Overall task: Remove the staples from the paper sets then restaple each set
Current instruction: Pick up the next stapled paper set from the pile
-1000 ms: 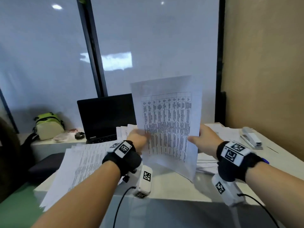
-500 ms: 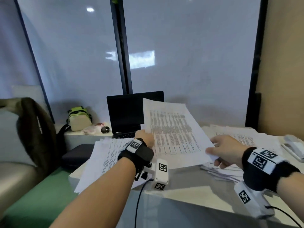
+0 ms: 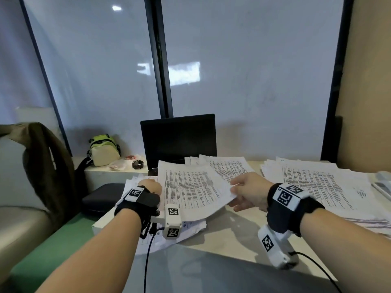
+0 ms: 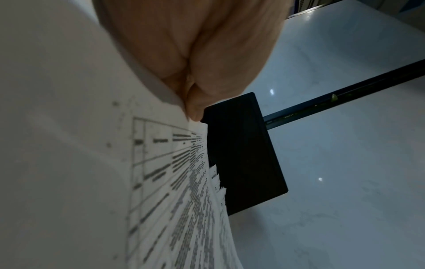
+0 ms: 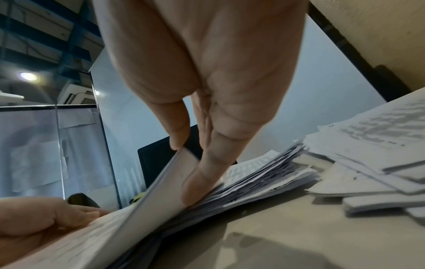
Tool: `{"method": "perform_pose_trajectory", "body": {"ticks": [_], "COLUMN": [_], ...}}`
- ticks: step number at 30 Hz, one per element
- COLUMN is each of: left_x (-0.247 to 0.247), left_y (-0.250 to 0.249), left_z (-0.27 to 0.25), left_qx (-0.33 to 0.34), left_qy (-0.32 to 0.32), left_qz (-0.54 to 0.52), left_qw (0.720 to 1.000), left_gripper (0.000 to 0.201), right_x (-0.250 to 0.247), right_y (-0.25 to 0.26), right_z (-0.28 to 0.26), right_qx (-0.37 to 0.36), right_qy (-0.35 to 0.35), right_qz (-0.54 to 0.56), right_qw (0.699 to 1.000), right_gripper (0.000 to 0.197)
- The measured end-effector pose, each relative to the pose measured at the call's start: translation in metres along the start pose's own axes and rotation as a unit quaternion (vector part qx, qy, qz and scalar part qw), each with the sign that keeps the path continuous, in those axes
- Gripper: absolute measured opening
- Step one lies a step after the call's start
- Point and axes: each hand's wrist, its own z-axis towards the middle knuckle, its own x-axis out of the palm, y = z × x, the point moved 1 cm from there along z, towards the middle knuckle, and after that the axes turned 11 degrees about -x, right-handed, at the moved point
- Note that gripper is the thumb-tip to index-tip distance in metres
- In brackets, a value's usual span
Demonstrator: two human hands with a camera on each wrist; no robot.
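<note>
At centre frame both hands hold one paper set point(image 3: 194, 193) low over the counter point(image 3: 228, 235): the left hand point(image 3: 150, 187) grips its left edge, the right hand point(image 3: 250, 192) pinches its right edge between thumb and fingers point(image 5: 200, 180). A dark laptop point(image 3: 178, 138) stands behind; loose paper piles point(image 3: 317, 182) spread at right, with a stapler point(image 3: 382, 185) at the right edge. The set carries printed tables.

Pale desk point(image 3: 228, 231) carries spread stacks of printed paper sets point(image 3: 317, 182), open black laptop point(image 3: 179, 138) at back, possibly white stapler point(image 3: 383, 183) at right edge.
</note>
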Motion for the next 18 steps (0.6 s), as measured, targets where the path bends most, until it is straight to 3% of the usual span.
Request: {"method": "perform_pose_trajectory", "body": {"ticks": [1,4,8,11,15,18], "left_x": [0.003,0.001,0.011,0.018,0.041,0.063], "left_y": [0.002,-0.009,-0.029,-0.047,-0.071,-0.092], "left_z": [0.002,-0.016,-0.021,-0.029,-0.046,-0.063], "left_qx": [-0.002,0.007,0.036,0.080,0.128,0.162], "left_qy": [0.021,-0.004,0.014,0.026,0.065,0.080], "left_qz": [0.032,-0.048,-0.005,0.054,0.103,0.119], "left_qw": [0.999,0.999,0.999,0.995,0.984,0.976], "left_gripper": [0.040,0.051,0.056,0.044,0.013,0.015], "right_x": [-0.003,-0.024,-0.066,-0.103,-0.148,-0.173], "right_y": [-0.002,-0.011,-0.021,-0.026,-0.041,-0.050], "right_z": [0.000,0.001,-0.006,-0.017,-0.030,-0.045], "right_qx": [0.008,0.004,0.003,0.000,0.056,0.091], "right_qy": [-0.007,-0.033,-0.058,-0.056,-0.028,-0.012], "right_qz": [0.005,-0.074,-0.190,-0.334,-0.474,-0.505], "right_qw": [1.000,0.997,0.980,0.941,0.878,0.858], "right_gripper": [0.031,0.029,0.021,0.022,0.027,0.033]}}
